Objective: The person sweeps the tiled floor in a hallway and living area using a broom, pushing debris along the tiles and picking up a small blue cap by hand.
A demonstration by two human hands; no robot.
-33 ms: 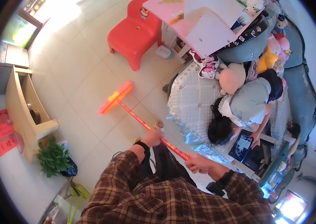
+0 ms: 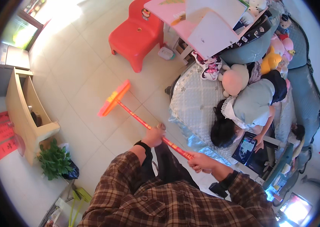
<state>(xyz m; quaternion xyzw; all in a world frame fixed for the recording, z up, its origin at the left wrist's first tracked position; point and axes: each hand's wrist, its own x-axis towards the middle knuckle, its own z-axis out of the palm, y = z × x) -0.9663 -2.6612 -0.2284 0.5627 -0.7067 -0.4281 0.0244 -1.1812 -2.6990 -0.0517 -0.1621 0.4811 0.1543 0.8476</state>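
The left hand [image 2: 154, 137] and the right hand [image 2: 201, 162] are both wrapped around a red broom [image 2: 134, 115]. Its brush end [image 2: 114, 99] is far and left, at the floor [image 2: 73, 125]. The broom looks in use, but what is done or left does not show. Light letters run along the stick [image 2: 176, 148]; dark writing marks red paper [image 2: 0, 130] at left.
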